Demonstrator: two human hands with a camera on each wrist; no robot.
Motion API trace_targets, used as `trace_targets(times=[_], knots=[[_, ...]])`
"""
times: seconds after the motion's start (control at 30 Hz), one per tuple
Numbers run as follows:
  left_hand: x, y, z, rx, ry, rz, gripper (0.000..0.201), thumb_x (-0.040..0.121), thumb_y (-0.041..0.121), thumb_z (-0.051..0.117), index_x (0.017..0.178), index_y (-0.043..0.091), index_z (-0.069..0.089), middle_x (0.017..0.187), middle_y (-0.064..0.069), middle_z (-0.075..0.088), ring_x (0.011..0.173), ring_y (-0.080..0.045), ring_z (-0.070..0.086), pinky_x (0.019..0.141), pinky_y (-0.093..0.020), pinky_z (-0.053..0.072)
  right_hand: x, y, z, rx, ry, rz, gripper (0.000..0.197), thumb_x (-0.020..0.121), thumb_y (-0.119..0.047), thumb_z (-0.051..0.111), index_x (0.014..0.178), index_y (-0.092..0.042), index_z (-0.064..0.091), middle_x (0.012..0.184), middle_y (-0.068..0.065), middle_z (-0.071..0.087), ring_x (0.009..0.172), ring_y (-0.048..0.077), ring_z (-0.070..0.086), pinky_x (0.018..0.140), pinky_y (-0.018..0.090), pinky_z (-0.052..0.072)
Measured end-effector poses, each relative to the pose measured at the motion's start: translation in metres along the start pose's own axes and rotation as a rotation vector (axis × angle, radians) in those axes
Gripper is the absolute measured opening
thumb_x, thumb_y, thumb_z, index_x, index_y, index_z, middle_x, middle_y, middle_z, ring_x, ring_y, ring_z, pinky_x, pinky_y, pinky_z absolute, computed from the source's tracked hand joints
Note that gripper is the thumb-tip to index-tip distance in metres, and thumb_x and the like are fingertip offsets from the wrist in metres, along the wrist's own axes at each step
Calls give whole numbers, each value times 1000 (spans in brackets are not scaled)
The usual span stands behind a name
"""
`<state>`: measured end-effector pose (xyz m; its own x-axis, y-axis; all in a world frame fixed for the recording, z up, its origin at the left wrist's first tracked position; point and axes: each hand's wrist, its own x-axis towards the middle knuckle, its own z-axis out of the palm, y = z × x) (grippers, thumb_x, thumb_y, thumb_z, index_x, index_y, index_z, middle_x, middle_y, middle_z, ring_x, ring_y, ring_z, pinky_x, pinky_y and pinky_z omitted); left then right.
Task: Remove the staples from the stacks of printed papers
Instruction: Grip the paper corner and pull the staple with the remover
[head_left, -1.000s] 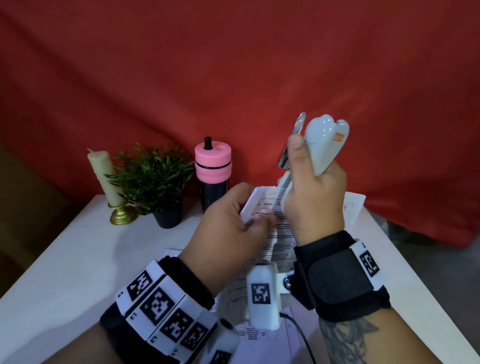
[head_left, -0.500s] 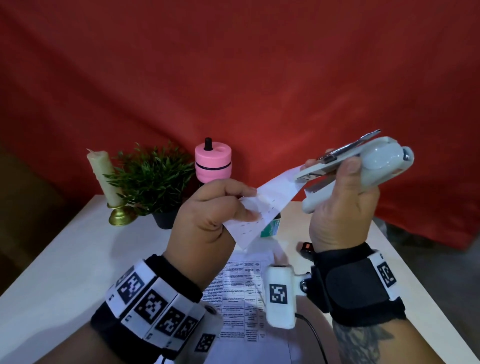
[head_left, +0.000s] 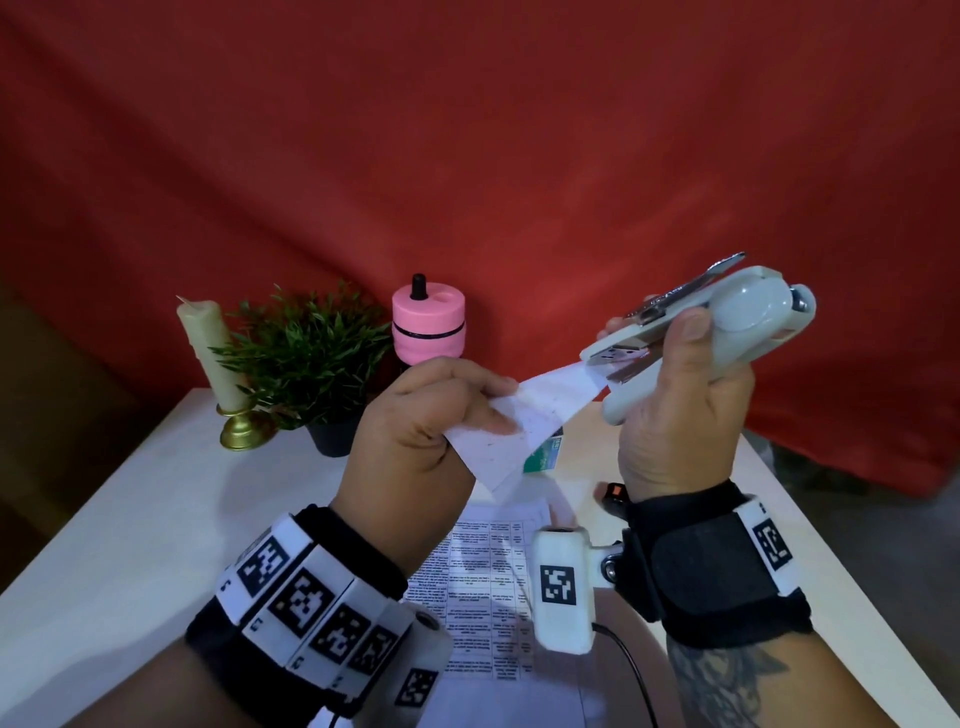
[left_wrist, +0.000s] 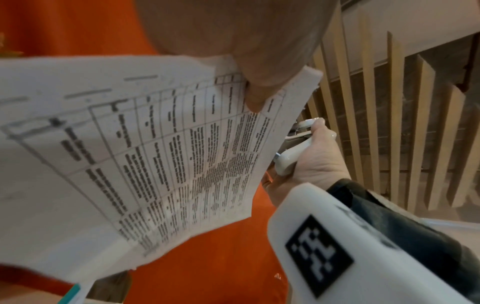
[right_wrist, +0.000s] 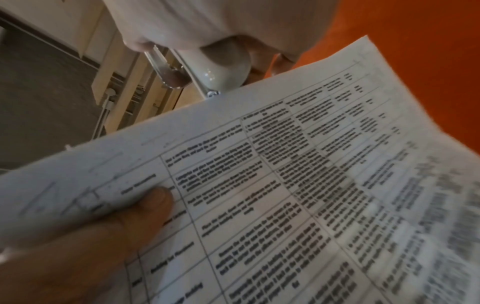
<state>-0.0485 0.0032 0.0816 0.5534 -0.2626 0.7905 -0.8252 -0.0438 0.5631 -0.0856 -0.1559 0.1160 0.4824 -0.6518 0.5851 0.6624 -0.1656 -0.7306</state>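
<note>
We see open desk (head_left: 130, 519) at our left front. At the back left a candle (head_left: 205, 353), a plant (head_left: 306, 358) and a pink bottle (head_left: 428, 327) stand close together and block that corner. Printed sheets (head_left: 483, 571) lie between our wrists on the desk.

I see a candle (head_left: 203, 353), plant (head_left: 306, 353) and pink bottle (head_left: 428, 325) lined along the worktop's (head_left: 156, 519) far edge, before a red backdrop (head_left: 467, 156)

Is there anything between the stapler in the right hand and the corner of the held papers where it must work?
Nothing visible. The right hand grips the stapler, whose front end already meets the corner of the stack of papers that the left hand pinches in the air. The staple itself cannot be seen.
</note>
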Motion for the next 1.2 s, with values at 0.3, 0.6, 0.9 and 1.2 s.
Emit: trace_targets(times=[0.3,0.6,0.9,1.2], knots=[[20,-6,-7,-47,-162,-482,31,92,31,61,100,1,63,93,-26,67,82,-41,66,70,-56,55,22,3,-13,-203,-96,141,20,89,-41,62,80,-23,62,70,-12,61,68,4,58,64,19,47],[-8,-57,3,319,-545,-559,21,98,25,49,89,8,57,78,-6,61,72,-21,58,68,-35,46,7,64,-52,-829,-452,576,36,82,-54,65,90,-19,65,85,3,69,78,21,65,72,36,52],[-27,-74,-4,545,-732,-575,6,98,13,43,95,10,48,84,-5,55,78,-20,51,63,-28,30,-20,134,-95,-1415,-851,817,30,85,-42,60,98,-15,59,81,2,63,78,22,63,67,28,46],[-35,-82,-1,563,-658,-626,21,98,10,41,115,11,53,90,-1,51,82,-17,48,71,-23,38,-24,145,-104,-1520,-877,743,37,91,-35,55,122,-17,63,124,6,64,113,24,60,95,30,46]])
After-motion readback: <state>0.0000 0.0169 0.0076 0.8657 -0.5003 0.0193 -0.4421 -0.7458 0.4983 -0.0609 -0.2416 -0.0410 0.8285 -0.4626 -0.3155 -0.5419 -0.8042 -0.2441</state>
